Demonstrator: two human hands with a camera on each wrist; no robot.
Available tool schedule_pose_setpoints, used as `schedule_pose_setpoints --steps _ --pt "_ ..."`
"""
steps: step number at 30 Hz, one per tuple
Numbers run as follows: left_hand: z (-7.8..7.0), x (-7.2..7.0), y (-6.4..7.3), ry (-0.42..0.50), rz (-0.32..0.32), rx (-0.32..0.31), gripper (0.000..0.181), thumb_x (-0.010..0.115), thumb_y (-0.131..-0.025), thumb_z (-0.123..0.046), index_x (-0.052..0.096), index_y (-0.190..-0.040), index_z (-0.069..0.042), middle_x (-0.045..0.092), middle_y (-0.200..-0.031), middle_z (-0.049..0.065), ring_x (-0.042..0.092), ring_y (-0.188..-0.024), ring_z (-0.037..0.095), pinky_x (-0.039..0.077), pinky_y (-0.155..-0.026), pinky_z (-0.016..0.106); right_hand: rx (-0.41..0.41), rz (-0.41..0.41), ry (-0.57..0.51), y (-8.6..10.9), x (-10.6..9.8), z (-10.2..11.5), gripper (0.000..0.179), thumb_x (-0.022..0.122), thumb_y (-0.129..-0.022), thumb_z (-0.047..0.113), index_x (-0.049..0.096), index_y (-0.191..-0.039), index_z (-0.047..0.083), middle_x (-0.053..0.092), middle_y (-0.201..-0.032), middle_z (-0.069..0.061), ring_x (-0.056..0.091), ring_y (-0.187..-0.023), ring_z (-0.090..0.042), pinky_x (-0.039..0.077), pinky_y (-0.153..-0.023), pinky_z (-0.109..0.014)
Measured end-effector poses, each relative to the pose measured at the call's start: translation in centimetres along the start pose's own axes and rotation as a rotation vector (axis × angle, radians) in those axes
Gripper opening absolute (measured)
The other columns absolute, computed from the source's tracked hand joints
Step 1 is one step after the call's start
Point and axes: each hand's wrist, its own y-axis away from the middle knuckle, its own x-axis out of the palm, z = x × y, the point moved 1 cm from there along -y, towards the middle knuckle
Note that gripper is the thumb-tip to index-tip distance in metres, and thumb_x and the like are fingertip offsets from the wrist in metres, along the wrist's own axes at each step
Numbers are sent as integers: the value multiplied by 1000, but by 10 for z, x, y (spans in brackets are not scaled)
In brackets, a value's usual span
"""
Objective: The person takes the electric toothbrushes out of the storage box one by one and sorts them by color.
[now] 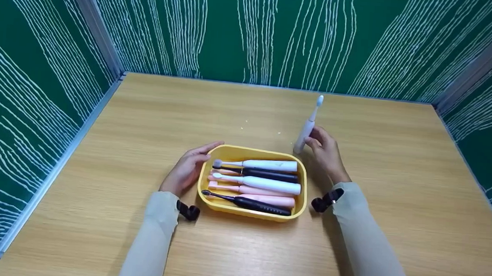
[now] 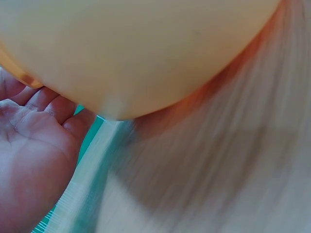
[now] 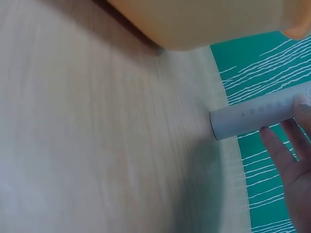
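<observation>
My right hand [image 1: 325, 153] pinches a white electric toothbrush [image 1: 305, 135] by its handle, brush head up and tilted slightly right, just beyond the back right corner of a yellow basket [image 1: 249, 215]. In the right wrist view, thumb and fingers hold the handle [image 3: 252, 115], its row of small marks showing. My left hand [image 1: 186, 168] rests at the basket's left end, fingers extended along its back left corner and thumb by the rim. Inside lie white toothbrushes [image 1: 271, 184], black toothbrushes [image 1: 261, 205] and a pink toothbrush [image 1: 268, 199], heads pointing left. Pinkish pieces show partly hidden beneath them.
The basket stands on a wood-grain table [image 1: 166, 107]. Green panels [image 1: 222, 34] with wavy white lines border its back and sides. A few tiny pale specks [image 1: 246, 121] lie behind the basket. Small black cameras [image 1: 326, 201] are strapped at both wrists.
</observation>
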Motion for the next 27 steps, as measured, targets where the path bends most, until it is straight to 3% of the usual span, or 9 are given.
schedule_pose_setpoints --steps 6,21,27 --pt "0 0 0 13 -7 4 48 35 -97 0 41 -144 -2 38 -153 9 36 -141 23 31 -117 34 14 18 17 -3 -2 -13 41 48 -98 6 44 -138 -4 52 -135 -23 48 -129 -31 40 -111 -42" --pt "1 0 0 16 -19 7 48 36 -96 1 41 -144 -1 38 -153 9 37 -140 24 33 -116 33 39 28 43 -1 -2 -12 42 48 -99 11 43 -139 -1 53 -134 -20 48 -129 -31 38 -112 -43" --pt "1 0 1 7 13 11 48 35 -97 -1 40 -145 -2 37 -153 10 38 -139 25 34 -115 34 23 26 45 1 -3 -12 46 50 -98 10 41 -142 -3 51 -136 -23 47 -130 -33 39 -111 -45"
